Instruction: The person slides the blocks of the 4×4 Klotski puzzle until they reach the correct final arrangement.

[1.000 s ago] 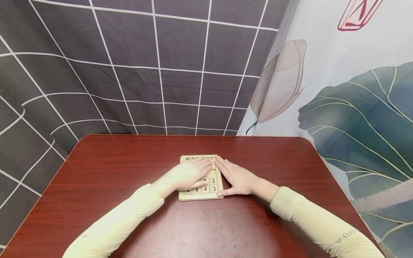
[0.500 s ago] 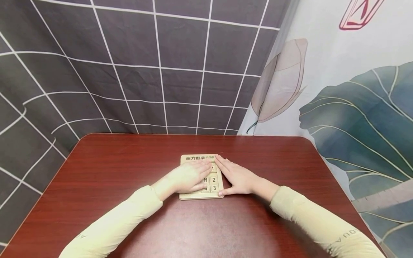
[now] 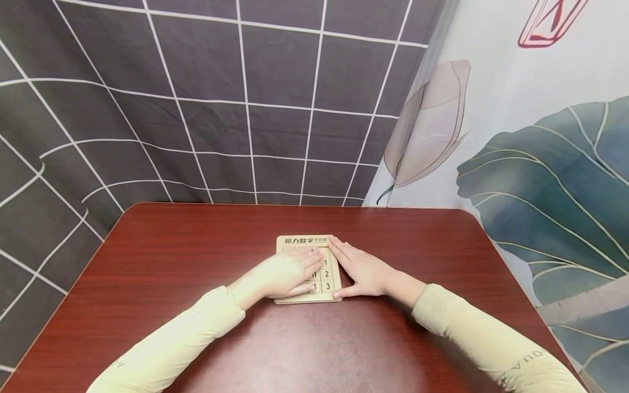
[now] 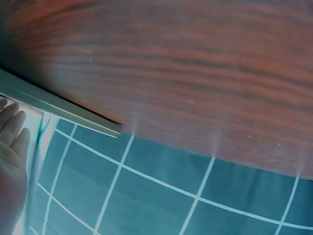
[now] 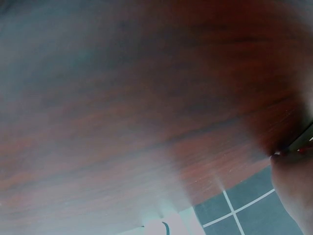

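A pale wooden number sliding puzzle (image 3: 308, 298) lies flat on the table, with dark Chinese lettering along its far edge. My left hand (image 3: 285, 273) rests over its tiles, fingers straight, with fingertips near the 1 tile (image 3: 326, 263); the left-hand tiles are hidden under it. In the right column, the 2 tile (image 3: 326, 274) and 3 tile (image 3: 327, 286) show below the 1. My right hand (image 3: 366, 272) lies along the puzzle's right edge, fingertips at the far corner and thumb at the near corner. The left wrist view catches the puzzle's side (image 4: 63, 107).
The reddish-brown wooden table (image 3: 196, 240) extends around the puzzle on all sides. Behind it hangs a dark grey curtain (image 3: 280, 131) with white grid lines. A white curtain with leaf patterns (image 3: 555, 180) hangs at the right.
The 1 tile has slid toward the near side, against the 2, and a 5 now shows by the left fingertips. My left hand has shifted slightly; the right stays along the edge.
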A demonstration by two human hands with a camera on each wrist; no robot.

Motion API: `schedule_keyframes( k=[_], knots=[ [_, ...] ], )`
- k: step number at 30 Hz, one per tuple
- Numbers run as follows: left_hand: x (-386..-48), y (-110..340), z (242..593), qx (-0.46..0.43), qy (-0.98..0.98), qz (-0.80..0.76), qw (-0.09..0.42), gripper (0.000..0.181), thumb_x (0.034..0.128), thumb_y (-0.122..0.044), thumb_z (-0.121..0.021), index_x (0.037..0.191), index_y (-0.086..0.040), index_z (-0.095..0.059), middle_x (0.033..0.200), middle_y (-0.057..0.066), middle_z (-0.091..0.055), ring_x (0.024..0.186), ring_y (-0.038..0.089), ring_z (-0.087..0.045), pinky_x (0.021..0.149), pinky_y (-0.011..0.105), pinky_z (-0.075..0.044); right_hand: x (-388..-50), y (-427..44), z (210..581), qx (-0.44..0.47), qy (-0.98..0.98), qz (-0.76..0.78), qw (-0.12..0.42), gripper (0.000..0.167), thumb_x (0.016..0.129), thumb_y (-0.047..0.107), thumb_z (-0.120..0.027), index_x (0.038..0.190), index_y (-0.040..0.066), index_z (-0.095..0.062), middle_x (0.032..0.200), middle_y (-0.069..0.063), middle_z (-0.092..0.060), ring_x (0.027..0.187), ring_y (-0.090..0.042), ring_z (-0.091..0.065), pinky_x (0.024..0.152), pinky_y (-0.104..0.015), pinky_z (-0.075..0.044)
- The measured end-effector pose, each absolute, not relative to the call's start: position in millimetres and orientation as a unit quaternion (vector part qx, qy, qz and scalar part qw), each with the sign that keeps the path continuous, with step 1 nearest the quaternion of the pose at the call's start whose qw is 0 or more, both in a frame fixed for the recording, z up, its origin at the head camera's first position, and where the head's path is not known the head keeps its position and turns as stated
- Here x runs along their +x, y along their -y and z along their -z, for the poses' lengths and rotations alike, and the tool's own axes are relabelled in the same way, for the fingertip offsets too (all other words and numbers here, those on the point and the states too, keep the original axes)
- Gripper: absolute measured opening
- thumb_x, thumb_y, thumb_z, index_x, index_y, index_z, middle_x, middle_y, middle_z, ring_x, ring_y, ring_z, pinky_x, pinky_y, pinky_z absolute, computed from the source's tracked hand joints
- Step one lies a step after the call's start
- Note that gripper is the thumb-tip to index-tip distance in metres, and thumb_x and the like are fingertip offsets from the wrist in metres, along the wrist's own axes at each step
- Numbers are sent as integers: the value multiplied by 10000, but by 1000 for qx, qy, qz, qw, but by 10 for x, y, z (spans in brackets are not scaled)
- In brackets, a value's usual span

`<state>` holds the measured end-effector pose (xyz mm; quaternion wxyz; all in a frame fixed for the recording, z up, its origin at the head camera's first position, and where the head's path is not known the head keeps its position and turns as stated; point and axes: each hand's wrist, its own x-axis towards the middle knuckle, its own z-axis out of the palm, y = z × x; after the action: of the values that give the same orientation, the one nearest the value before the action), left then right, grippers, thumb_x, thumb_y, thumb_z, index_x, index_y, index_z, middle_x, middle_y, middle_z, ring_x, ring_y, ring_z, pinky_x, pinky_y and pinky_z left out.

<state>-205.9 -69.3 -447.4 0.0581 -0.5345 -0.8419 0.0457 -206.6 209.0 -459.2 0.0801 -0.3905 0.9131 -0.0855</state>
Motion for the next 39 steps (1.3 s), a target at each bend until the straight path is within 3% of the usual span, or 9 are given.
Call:
schedule_keyframes(
  k=[17, 39],
  knots=[
    [-2166, 863, 4437, -507, 859, -43, 57, 609, 1089, -456, -514, 1504, -15, -578, 1572, 153, -576, 1487, 284, -542, 1275, 431, -419, -2043, -2067, 4558, -386, -914, 91, 86, 1189, 902, 665, -716, 1681, -36, -153, 1780, -221, -112, 1629, -406, -250, 1312, -551, -329],
    [-2179, 614, 4457, -516, 853, -48, 59, 637, 1096, -495, -487, 1520, -25, -562, 1589, 141, -561, 1499, 257, -529, 1295, 395, -391, -2061, -2093, 4588, -389, -914, 83, 81, 1179, 910, 672, -704, 1678, -39, -163, 1781, -222, -109, 1639, -387, -231, 1322, -541, -311]
  ],
)
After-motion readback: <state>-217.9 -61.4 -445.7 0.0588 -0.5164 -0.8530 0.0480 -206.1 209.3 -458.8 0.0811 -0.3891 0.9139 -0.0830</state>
